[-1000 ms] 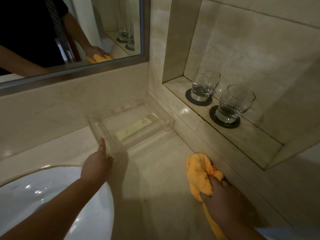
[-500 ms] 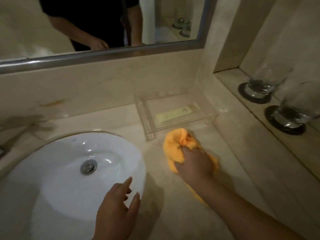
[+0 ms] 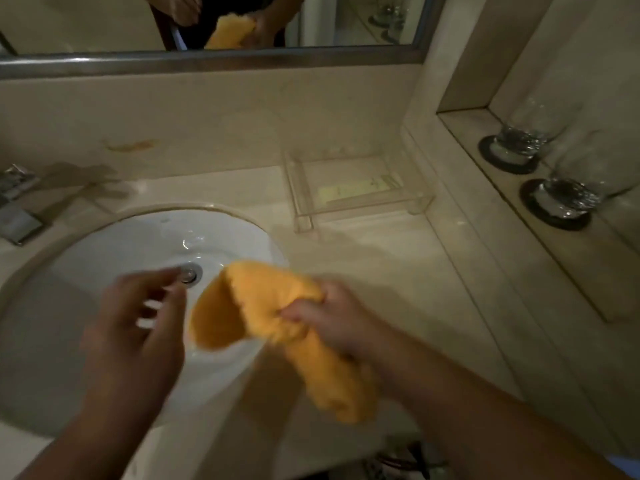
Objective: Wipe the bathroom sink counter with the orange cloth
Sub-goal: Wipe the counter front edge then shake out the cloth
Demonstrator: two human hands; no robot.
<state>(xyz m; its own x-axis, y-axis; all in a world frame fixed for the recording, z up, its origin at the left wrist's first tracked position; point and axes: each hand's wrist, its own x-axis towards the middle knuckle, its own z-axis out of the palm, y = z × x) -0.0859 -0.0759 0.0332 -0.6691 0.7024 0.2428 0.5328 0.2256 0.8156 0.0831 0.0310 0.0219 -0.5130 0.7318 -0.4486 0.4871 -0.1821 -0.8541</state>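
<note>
Since half a second ago the right hand (image 3: pixel 337 317) has lifted the orange cloth (image 3: pixel 277 327) off the counter (image 3: pixel 381 271), where it was pressed just in front of the clear tray (image 3: pixel 356 192); now the cloth is in the air, at about 6 o'clock from the tray. Its fingers are closed tight around the middle of the cloth, so one part of the fabric stands up and curls toward 9 o'clock over the right edge of the white sink (image 3: pixel 121 258), and the other part hangs down toward 5 o'clock over the front edge of the counter. The left hand (image 3: pixel 138 327) has also come up and is over the basin, at 9 o'clock from the cloth, near it but apart from it. Its fingers are spread wide and hold nothing; they are blurred. One fingertip seems to overlap the metal drain (image 3: pixel 189 273) in the picture, but I cannot tell if it touches. At 9 o'clock in the picture a part of the metal tap (image 3: pixel 15 206) is visible at the edge. At 3 o'clock, in the wall niche (image 3: pixel 460 129), two glasses stand on dark coasters: the far glass (image 3: pixel 526 133) and the near glass (image 3: pixel 575 185). At 12 o'clock the mirror (image 3: pixel 207 60) shows the cloth and both hands again.
</note>
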